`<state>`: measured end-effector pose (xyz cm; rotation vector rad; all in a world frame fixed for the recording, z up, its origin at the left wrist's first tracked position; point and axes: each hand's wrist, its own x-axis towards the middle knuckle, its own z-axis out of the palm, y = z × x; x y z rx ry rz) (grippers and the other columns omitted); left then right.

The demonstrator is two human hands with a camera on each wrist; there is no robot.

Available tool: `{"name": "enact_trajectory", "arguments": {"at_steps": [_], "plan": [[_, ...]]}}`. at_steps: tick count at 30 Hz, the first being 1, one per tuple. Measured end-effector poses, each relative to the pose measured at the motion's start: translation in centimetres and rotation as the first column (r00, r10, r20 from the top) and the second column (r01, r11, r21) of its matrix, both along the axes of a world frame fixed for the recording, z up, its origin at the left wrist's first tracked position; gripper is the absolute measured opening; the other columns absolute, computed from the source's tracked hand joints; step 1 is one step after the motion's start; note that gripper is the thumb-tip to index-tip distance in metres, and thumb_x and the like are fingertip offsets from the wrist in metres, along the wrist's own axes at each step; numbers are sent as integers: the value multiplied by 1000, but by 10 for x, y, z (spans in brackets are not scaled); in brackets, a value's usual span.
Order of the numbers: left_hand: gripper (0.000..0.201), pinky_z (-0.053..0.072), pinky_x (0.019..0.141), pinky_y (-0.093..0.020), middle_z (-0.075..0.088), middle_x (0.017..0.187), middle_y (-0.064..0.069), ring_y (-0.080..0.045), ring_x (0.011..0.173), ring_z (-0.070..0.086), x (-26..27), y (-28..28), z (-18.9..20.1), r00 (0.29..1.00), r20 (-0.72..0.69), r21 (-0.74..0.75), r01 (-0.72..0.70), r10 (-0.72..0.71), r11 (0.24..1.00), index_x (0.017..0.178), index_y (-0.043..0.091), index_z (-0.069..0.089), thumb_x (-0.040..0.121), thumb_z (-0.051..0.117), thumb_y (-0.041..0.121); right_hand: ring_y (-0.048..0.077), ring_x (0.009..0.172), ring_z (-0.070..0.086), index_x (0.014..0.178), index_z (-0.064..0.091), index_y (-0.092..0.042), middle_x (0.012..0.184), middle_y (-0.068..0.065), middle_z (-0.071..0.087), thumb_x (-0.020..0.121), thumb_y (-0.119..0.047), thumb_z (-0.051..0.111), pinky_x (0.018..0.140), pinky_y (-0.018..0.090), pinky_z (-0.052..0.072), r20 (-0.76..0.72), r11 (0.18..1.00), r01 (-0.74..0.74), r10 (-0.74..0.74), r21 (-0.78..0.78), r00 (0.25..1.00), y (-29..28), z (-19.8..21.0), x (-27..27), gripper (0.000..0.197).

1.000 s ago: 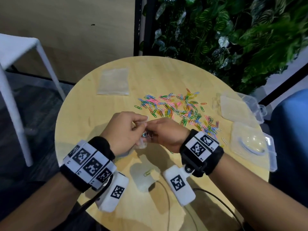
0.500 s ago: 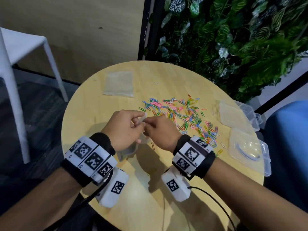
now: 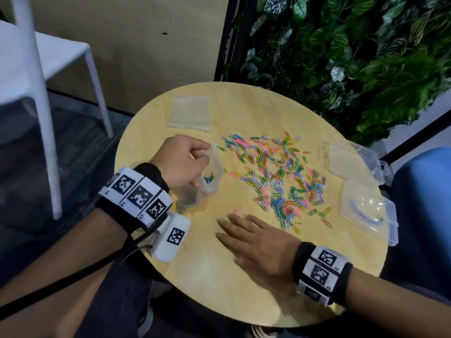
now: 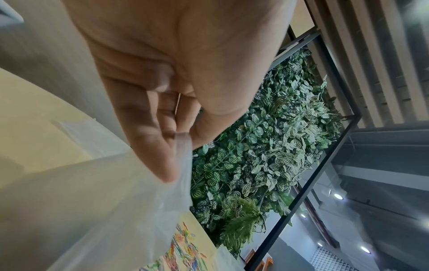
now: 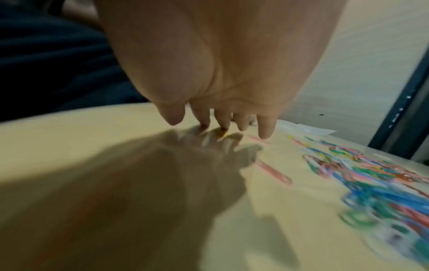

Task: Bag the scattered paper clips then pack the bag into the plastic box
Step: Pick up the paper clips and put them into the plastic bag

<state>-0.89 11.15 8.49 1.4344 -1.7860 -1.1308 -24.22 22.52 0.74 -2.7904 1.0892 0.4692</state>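
Note:
My left hand (image 3: 188, 162) pinches the rim of a small clear plastic bag (image 3: 207, 184) with a few clips inside; the wrist view shows the bag (image 4: 104, 210) hanging from thumb and forefinger. Coloured paper clips (image 3: 275, 174) lie scattered over the middle of the round wooden table (image 3: 219, 276). My right hand (image 3: 253, 240) lies flat with straight fingers on the table, just left of the pile; its fingertips (image 5: 223, 122) touch the wood beside the clips (image 5: 383, 183). An open clear plastic box (image 3: 366, 211) sits at the right edge.
A second clear box (image 3: 351, 162) lies behind the first at the right edge. A flat spare bag (image 3: 190, 113) rests at the table's far left. A white chair (image 3: 44, 69) stands to the left, and a plant wall (image 3: 353, 57) rises behind.
The hands, which were together at the bag, have parted. The left hand now holds the bag alone, farther left. The right hand has dropped flat onto the table near the clips.

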Motion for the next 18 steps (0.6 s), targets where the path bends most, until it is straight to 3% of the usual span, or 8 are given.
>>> {"name": "enact_trajectory", "arguments": {"at_steps": [2, 4, 6, 10, 12, 14, 16, 18], "plan": [[34, 52, 62, -17, 64, 94, 1, -23, 54, 72, -2, 3, 0, 1000, 14, 3, 14, -14, 1000, 129, 17, 64, 96, 58, 16, 32, 146, 19, 152, 18, -19, 161, 5, 13, 97, -54, 26, 113, 55, 25, -71, 997, 29, -33, -66, 997, 1, -7, -18, 65], [34, 56, 68, -25, 63, 92, 3, -28, 56, 73, -4, 5, 0, 999, 21, 13, 23, -24, 1000, 129, 16, 63, 96, 58, 16, 31, 143, 26, 151, 23, -18, 159, 6, 21, 96, -59, 20, 110, 57, 31, -130, 982, 136, -153, -128, 980, -2, -5, -35, 69], [34, 58, 70, -28, 62, 91, 3, -30, 58, 73, -7, 7, -1, 999, 30, 24, 38, -38, 999, 129, 15, 63, 96, 58, 15, 32, 144, 22, 152, 20, -20, 159, 4, 18, 96, -61, 13, 109, 58, 31, -165, 958, 246, -270, -150, 949, -3, -2, -51, 70], [33, 52, 55, -17, 62, 96, -2, -32, 59, 73, -17, 8, -3, 995, 61, 42, 72, -74, 997, 128, 14, 64, 95, 59, 14, 36, 147, 7, 153, -2, -30, 162, 1, -3, 92, -54, -10, 116, 54, 22, -131, 890, 442, -454, -109, 881, -7, 1, -71, 66], [33, 49, 53, -15, 61, 97, -1, -29, 56, 72, -25, 8, -3, 990, 89, 41, 104, -108, 994, 128, 14, 64, 95, 59, 14, 40, 140, 29, 152, 14, -23, 160, 8, 15, 100, -39, 6, 107, 49, 39, -85, 867, 486, -496, -111, 864, -13, 3, -72, 55], [32, 51, 55, -16, 62, 97, 1, -26, 55, 72, -33, 9, -3, 984, 115, 39, 134, -138, 990, 125, 15, 66, 94, 60, 15, 39, 110, 58, 134, 51, -14, 135, 16, 52, 98, -20, 40, 83, 45, 55, 56, 864, 471, -469, -180, 882, -21, 1, -70, 38], [31, 52, 54, -15, 64, 97, 2, -26, 54, 73, -40, 8, -4, 980, 127, 41, 149, -153, 988, 122, 15, 68, 93, 60, 15, 33, 90, 64, 111, 66, -13, 107, 10, 64, 92, -13, 51, 72, 40, 56, 158, 846, 491, -467, -206, 870, -30, 0, -69, 24], [30, 51, 51, -12, 68, 95, 0, -26, 54, 73, -45, 7, -7, 981, 127, 37, 146, -149, 989, 120, 14, 69, 91, 60, 14, 29, 83, 65, 98, 69, -12, 94, 7, 66, 90, -13, 53, 70, 37, 54, 208, 809, 565, -531, -165, 821, -39, 5, -70, 18]]}}
